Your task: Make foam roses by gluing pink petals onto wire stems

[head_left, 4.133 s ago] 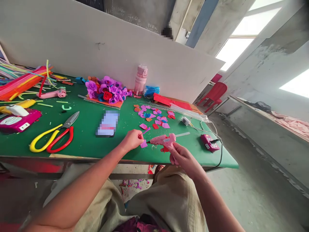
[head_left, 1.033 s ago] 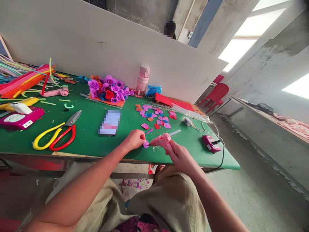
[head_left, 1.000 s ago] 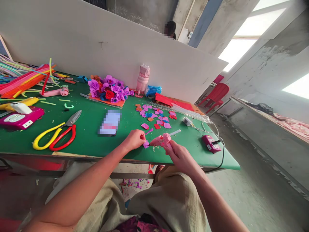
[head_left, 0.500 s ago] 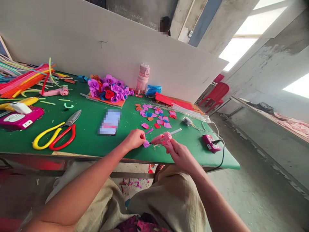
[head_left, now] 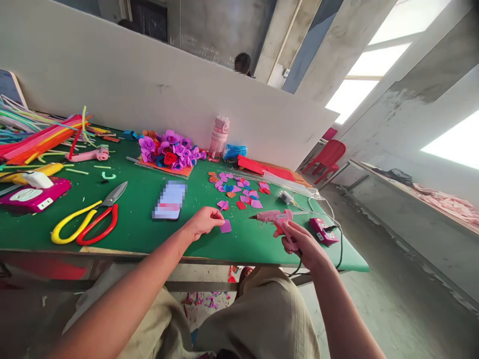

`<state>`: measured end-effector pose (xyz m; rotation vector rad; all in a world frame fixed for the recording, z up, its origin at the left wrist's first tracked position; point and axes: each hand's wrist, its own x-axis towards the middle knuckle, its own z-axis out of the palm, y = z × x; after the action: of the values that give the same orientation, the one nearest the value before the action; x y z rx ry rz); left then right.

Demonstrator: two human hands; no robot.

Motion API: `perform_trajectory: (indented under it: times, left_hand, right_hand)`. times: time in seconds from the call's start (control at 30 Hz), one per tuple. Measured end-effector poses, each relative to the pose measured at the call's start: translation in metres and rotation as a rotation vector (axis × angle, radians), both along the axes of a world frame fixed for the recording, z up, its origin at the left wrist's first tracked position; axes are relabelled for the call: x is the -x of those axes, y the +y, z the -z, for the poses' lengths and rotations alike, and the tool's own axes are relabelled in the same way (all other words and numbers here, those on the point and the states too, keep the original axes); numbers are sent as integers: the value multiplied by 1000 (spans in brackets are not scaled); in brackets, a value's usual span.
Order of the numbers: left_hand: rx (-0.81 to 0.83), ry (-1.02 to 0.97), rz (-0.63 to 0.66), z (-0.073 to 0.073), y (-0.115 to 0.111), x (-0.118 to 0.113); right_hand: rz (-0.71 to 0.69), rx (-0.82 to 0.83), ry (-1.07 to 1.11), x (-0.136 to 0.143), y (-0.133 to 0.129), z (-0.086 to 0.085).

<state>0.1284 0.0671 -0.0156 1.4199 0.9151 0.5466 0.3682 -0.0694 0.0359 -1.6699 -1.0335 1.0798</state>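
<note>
Pinched in the fingers of my left hand (head_left: 205,222) is a purple petal (head_left: 225,227), held just above the green table (head_left: 149,239). My right hand (head_left: 301,242) grips a pink hot glue gun (head_left: 275,217) by its handle, with the nozzle pointing left toward the petal but apart from it. A glue stick sticks out of the gun's back end. Beyond my hands lie several loose petals (head_left: 256,204) in purple, red, orange and blue. A bunch of finished-looking purple, red and blue flowers (head_left: 170,158) rests on an orange sheet farther back.
To the left are pliers-like shears (head_left: 108,199) with yellow and red handles, a phone (head_left: 169,200), a magenta power strip (head_left: 37,194) and coloured strips (head_left: 45,137). A pink bottle (head_left: 219,138) stands behind. A second power socket (head_left: 324,232) with a cord sits at right.
My right hand has moved the glue gun right, away from the petal. My left hand still holds the petal in nearly the same place. The view has tilted slightly.
</note>
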Motion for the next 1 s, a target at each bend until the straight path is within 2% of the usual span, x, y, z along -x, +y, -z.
perform_trajectory:
  times: [0.1, 0.23, 0.3, 0.37, 0.4, 0.47, 0.53, 0.63, 0.73, 0.9, 1.0]
  left_hand:
    - [170, -210, 39, -12, 2, 10]
    - [128, -279, 37, -36, -1, 23]
    - [45, -238, 8, -47, -5, 27]
    - [-45, -174, -20, -55, -9, 28]
    - [-96, -145, -31, -58, -11, 28]
    - [-200, -96, -43, -61, -13, 27]
    - [-276, -55, -38, -61, -15, 25]
    - [-315, 23, -13, -59, -14, 25]
    - [-335, 49, -18, -56, -9, 27]
    - [-389, -7, -156, -54, -3, 31]
    - [-430, 50, -166, -48, -3, 29]
  right_hand:
    - [99, 35, -107, -35, 3, 21]
    - [189, 109, -607, -70, 12, 47]
    - [302, 74, -815, -66, 19, 47]
    - [435, -73, -861, -42, 26, 38]
    - [356, -139, -764, -24, 30, 30]
    - [74, -236, -448, 19, 38, 14]
    - [-204, -241, -164, 61, 47, 2]
    - [-385, -205, 19, 100, 62, -4]
    - [-333, -221, 44, 109, 79, 6]
    - [-113, -315, 67, 98, 100, 25]
    - [-33, -350, 169, 90, 105, 34]
